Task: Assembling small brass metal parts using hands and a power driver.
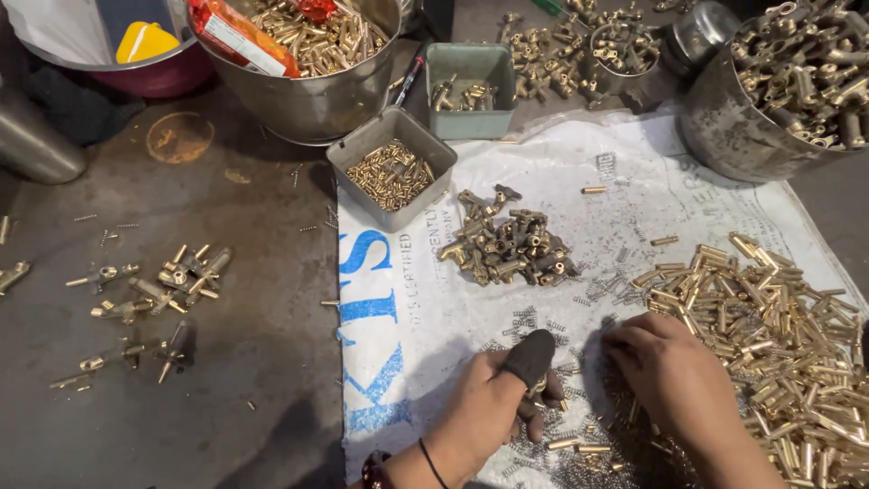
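Pinching a small brass piece (pixel 539 388) at the near edge of the white sack (pixel 634 190), the left hand (pixel 493 403) is gripping narrowly; the right hand (pixel 670 367) is resting, fingers curled, on loose springs (pixel 534 319). Springs are likely scattering or tangling if brushed, and the brass tube pile (pixel 769 317) to the right could be sliding in.

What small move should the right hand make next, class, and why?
Probably pinch up one small spring from the white sack. The right hand lies palm-down on the scattered springs, while the left hand, with a dark thumb cover, seems to hold a brass part ready.
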